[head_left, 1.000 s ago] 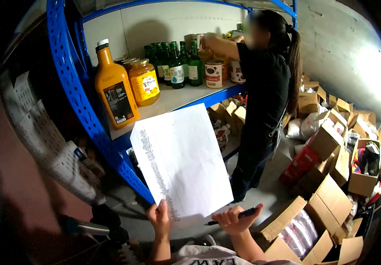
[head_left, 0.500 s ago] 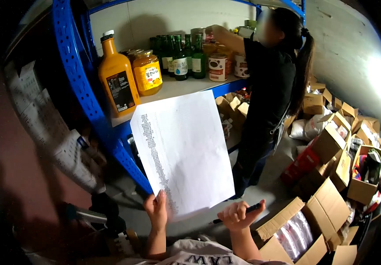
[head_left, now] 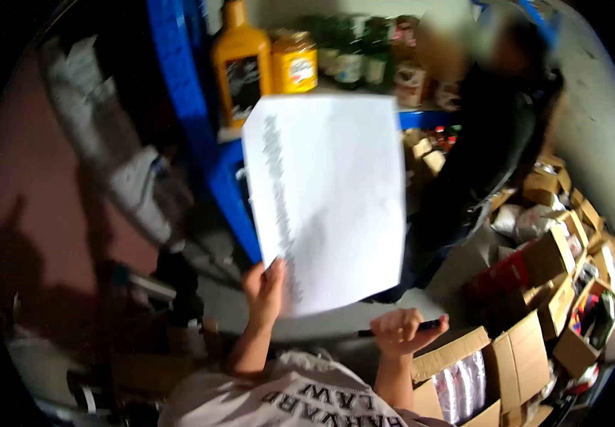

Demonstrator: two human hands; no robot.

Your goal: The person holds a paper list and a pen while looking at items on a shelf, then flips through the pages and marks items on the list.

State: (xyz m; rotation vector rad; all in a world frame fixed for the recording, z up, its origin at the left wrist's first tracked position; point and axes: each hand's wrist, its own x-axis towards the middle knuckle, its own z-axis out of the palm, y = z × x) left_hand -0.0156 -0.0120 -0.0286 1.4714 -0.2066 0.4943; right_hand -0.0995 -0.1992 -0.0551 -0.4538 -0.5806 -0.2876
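Observation:
My left hand [head_left: 264,288] pinches the lower left edge of a white printed paper sheet [head_left: 336,192]. A column of small text runs down the sheet's left side, too blurred to read. To the right and lower, my right hand [head_left: 400,333] is closed around a dark pen [head_left: 428,325], which lies roughly level across the fingers. The right hand is apart from the paper. Beyond the sheet's top edge stand a large orange bottle [head_left: 243,67] with a black label and a jar with yellow contents [head_left: 295,64].
A blue metal shelf [head_left: 183,92] holds green bottles [head_left: 350,53] and brown-and-white cans [head_left: 410,85]. Another person in dark clothes [head_left: 489,128] stands at its right. Open cardboard boxes [head_left: 521,356] crowd the floor at right, one holding clear-wrapped packs [head_left: 460,388].
The view has tilted down and turned left, blurring the picture, so shelf and person sit higher and further right. Both hands keep hold of the sheet and pen. The person leans closer to the shelf.

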